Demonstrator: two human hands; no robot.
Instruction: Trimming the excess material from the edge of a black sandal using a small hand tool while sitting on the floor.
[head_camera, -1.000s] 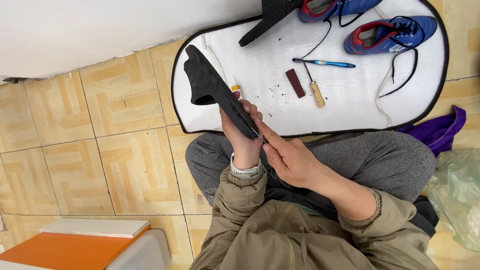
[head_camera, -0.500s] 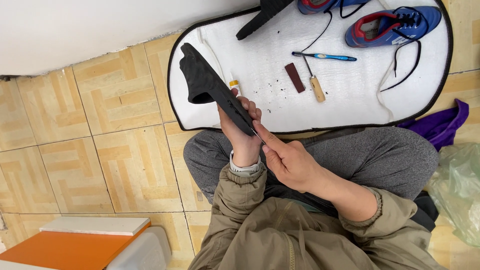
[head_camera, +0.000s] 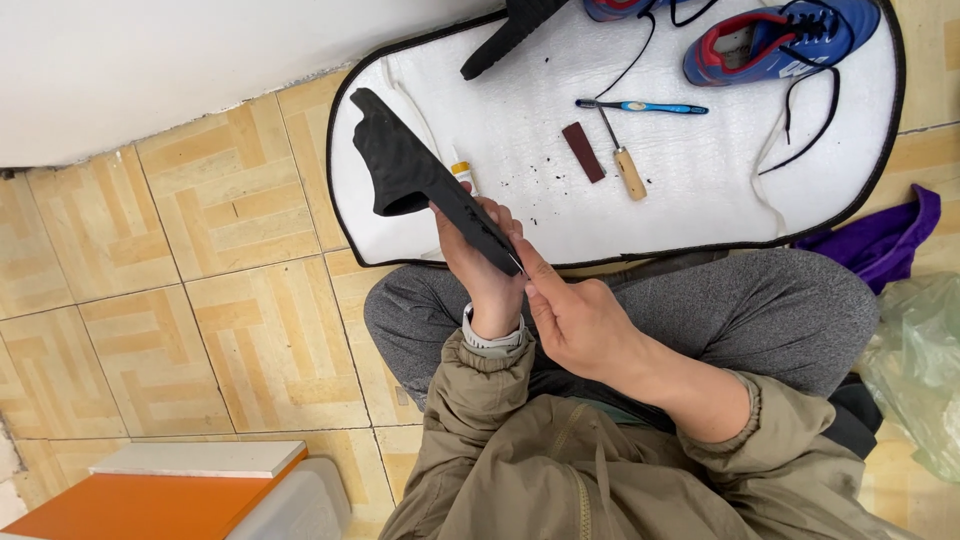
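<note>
Both hands grip black shoe sole above white mat.

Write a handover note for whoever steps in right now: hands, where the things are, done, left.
Left hand: closed on the black insole, held up over the white mat.
Right hand: fingertips pinch a thin pointed tool at the insole's near end; too small to tell which tool.
On the mat: small glue tube, toothbrush, brown block, wooden-handled awl, blue shoe.
Done: insole is out of the shoe.
Left: insole not yet back in the shoe.
</note>
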